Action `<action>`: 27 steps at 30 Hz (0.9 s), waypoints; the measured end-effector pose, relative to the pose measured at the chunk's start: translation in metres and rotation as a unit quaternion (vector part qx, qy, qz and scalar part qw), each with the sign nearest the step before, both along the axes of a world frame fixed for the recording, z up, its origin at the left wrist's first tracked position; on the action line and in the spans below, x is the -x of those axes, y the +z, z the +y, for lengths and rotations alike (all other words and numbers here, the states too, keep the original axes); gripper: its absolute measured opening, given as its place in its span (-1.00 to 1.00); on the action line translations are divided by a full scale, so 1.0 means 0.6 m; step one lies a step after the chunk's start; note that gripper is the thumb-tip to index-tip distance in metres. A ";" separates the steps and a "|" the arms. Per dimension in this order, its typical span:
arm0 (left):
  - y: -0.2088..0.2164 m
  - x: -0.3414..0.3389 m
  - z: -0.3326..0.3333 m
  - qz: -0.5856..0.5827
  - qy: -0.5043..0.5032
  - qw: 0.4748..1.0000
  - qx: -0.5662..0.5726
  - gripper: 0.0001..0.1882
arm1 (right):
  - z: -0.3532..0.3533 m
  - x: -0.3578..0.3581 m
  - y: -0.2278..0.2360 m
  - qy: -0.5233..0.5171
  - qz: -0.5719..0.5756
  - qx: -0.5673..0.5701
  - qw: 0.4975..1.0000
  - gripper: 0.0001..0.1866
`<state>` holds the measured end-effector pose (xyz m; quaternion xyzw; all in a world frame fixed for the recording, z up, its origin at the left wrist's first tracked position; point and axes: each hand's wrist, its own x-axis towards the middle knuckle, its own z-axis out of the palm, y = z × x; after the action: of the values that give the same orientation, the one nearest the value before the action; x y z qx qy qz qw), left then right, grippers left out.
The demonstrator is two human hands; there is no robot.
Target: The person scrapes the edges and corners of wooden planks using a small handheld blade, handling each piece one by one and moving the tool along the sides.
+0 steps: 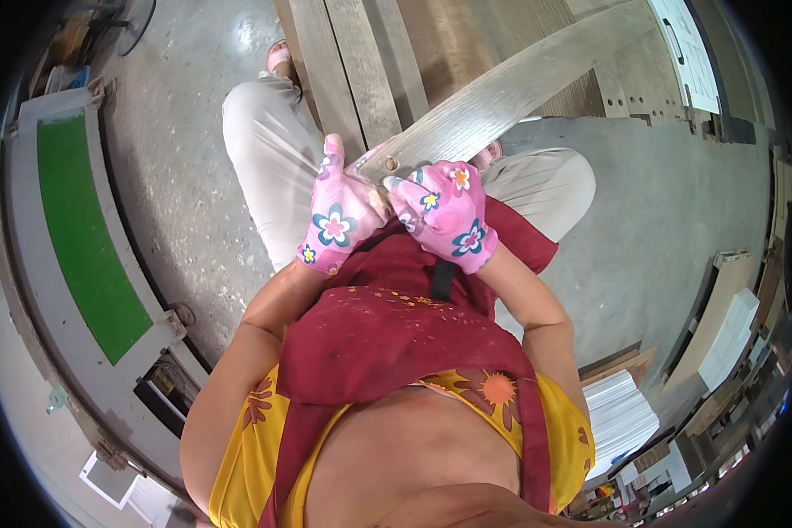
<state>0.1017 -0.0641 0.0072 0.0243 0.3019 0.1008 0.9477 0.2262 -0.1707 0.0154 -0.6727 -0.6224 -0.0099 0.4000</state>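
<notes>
A long grey-brown wooden board (510, 88) slants from my lap up to the far right, with a round hole or knot close to its near end. Around that near end, my right hand (449, 209) is closed on the board's right edge. My left hand (336, 216) is at the end's left corner, its thumb raised and its other fingers curled in against the wood, partly hidden. Both hands wear pink gloves with a flower print. Over my lap lies a dark red apron (370, 343).
Beyond my knees, more grey wooden planks (352, 62) lie side by side. A white panel (686, 53) is at the far right. On the left stands a grey bench with a green strip (88, 229). Stacked white boards (620, 418) and a pale panel (708, 321) are to the right.
</notes>
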 end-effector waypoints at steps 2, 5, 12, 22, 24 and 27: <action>-0.004 0.006 0.002 0.007 -0.011 1.000 -0.013 -0.20 | 0.006 -0.023 -0.005 0.005 -0.085 0.059 0.995 -0.95; -0.024 0.008 -0.002 -0.138 -0.003 0.984 0.114 -0.12 | 0.004 -0.162 -0.064 -0.124 -0.175 0.045 0.976 -0.95; 0.006 -0.020 -0.007 -0.110 0.008 0.990 0.088 -0.14 | -0.048 -0.308 -0.026 -0.311 -0.008 0.086 0.947 -0.82; 0.015 0.007 -0.006 0.031 -0.011 0.999 -0.027 -0.42 | 0.020 -0.294 -0.146 -0.147 -0.188 0.115 0.964 -0.89; -0.002 0.011 -0.012 0.084 -0.025 0.991 -0.101 -0.54 | -0.024 -0.490 -0.216 -0.285 -0.139 0.112 0.942 -0.83; 0.013 0.023 -0.015 0.136 -0.006 0.986 -0.097 -0.74 | -0.042 -0.543 -0.147 -0.328 -0.096 0.133 0.930 -0.80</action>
<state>0.0881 -0.0731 0.0149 0.1309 0.4170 0.1197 0.8914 0.5520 -0.1961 -0.0728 -0.8822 -0.3982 -0.1222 0.2197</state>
